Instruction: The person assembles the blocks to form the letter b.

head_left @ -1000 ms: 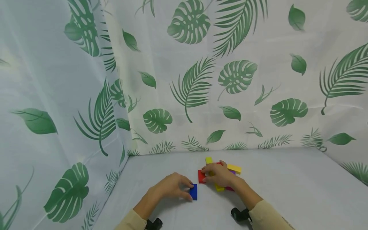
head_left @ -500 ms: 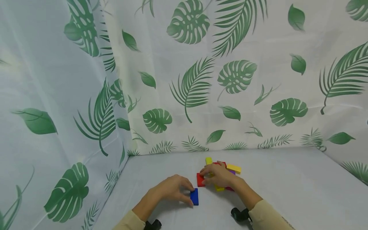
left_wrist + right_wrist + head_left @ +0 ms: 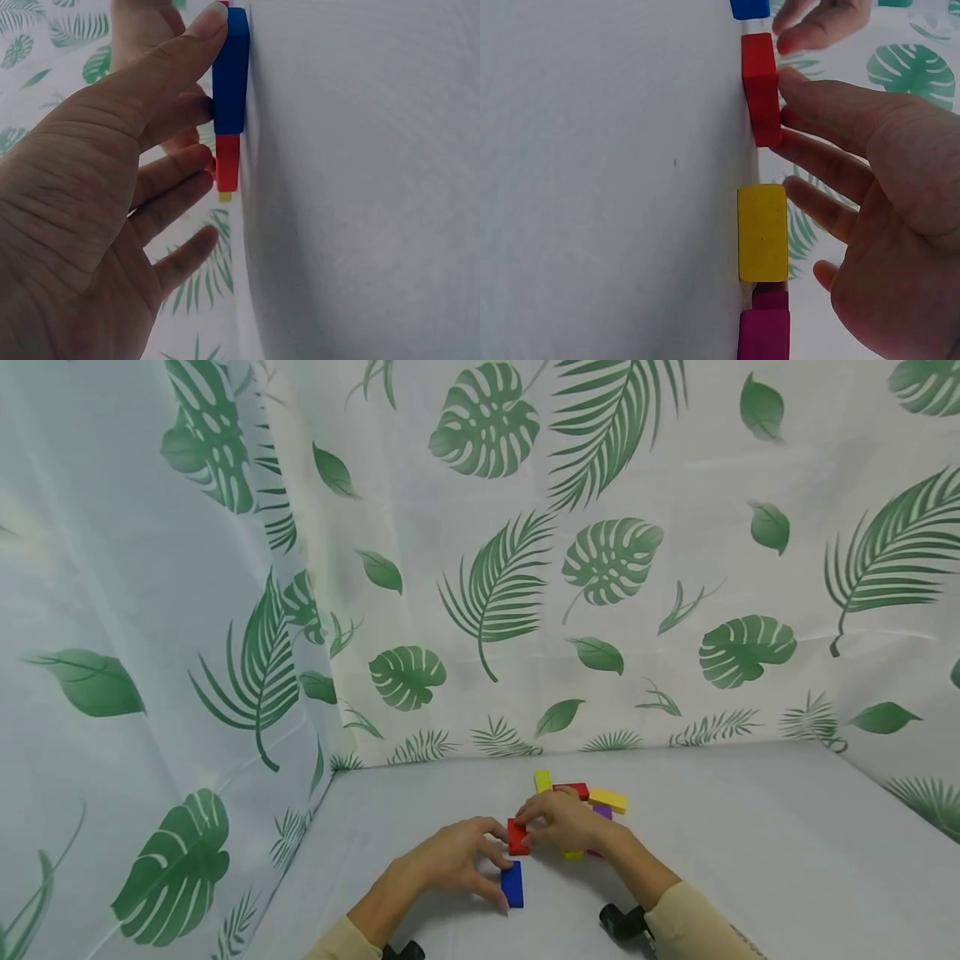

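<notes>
My left hand (image 3: 459, 857) pinches a blue block (image 3: 512, 887) lying flat, thumb at its near end and index finger at its far end. In the left wrist view the thumb (image 3: 206, 21) lies along the top of that blue block (image 3: 230, 71). Just beyond it is a red block (image 3: 517, 837), held by my right hand (image 3: 564, 823) from the right side. In the right wrist view, thumb and fingertips touch the edge of the red block (image 3: 760, 90). A small gap separates the red and blue blocks.
Several more blocks sit beyond and under the right hand: a yellow-green one (image 3: 542, 781), another red one (image 3: 573, 790), an orange-yellow one (image 3: 608, 799) and a purple one (image 3: 602, 811). Nearby are a yellow block (image 3: 763, 232) and a magenta block (image 3: 764, 335). A leaf-print curtain (image 3: 517, 710) closes off the back.
The blue block has slid toward me and slightly right with the left hand. The red block has come nearer and to the left with the right hand, lining up behind the blue one.
</notes>
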{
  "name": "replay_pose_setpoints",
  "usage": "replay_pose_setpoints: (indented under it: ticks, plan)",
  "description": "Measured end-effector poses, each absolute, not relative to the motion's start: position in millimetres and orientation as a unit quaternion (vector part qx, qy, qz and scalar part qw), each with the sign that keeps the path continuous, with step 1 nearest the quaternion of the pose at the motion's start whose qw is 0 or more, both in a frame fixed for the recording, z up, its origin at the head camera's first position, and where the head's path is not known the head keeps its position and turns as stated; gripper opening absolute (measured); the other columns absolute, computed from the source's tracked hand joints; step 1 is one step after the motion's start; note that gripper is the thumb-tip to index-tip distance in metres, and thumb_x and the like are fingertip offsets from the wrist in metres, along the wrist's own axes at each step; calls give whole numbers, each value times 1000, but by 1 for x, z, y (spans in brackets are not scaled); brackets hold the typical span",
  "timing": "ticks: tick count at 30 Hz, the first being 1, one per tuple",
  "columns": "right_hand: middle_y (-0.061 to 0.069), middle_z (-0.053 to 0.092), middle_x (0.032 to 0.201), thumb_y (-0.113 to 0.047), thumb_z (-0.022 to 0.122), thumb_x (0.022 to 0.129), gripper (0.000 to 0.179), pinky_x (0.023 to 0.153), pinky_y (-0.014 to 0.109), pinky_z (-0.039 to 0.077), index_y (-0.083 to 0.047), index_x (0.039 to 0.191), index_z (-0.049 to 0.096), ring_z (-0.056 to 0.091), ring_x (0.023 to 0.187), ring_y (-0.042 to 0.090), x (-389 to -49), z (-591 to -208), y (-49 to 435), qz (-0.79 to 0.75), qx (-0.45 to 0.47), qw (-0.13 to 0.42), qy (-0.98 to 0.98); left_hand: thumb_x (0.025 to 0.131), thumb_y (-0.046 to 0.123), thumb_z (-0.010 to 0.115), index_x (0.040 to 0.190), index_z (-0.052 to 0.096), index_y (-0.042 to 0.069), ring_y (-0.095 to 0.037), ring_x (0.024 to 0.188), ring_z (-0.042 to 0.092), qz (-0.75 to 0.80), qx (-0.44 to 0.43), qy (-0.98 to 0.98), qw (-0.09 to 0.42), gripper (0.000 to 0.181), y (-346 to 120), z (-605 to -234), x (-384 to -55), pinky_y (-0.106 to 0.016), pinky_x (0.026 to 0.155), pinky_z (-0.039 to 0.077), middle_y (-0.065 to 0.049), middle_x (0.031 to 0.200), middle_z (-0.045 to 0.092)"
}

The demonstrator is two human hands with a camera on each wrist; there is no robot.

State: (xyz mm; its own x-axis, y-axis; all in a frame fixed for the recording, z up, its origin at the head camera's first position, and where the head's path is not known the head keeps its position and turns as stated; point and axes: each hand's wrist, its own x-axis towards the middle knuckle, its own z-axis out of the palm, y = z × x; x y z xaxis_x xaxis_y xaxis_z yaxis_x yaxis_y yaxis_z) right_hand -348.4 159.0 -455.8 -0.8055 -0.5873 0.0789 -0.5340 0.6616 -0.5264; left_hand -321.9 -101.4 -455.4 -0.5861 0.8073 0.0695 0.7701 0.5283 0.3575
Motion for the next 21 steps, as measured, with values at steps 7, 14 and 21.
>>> replay_pose_setpoints:
  ticks: [7, 14, 21]
  plan:
    - [-4, 75, 124, -22, 80, 92, 28, 114, 70, 28, -14, 118, 80, 63, 128, 27, -344, -454, 155, -292, -304, 65, 905, 77, 60, 86, 117, 81, 35, -10, 135, 54, 170, 448, 876, 59, 48, -101, -457, -322, -38, 111, 50, 11, 144, 60]
    - [-1, 75, 125, -19, 79, 93, 27, 111, 64, 44, -14, 120, 80, 62, 130, 30, -341, -453, 155, -320, -302, 95, 893, 76, 61, 86, 117, 80, 34, -9, 138, 55, 159, 454, 875, 59, 49, -100, -457, -322, -37, 113, 48, 11, 147, 61]
    - [-1, 75, 123, -17, 79, 93, 26, 108, 59, 49, -14, 119, 80, 63, 128, 30, -342, -455, 155, -346, -314, 113, 877, 76, 61, 86, 118, 81, 30, -6, 132, 60, 142, 476, 867, 45, 52, -99, -454, -321, -32, 110, 50, 11, 143, 65]
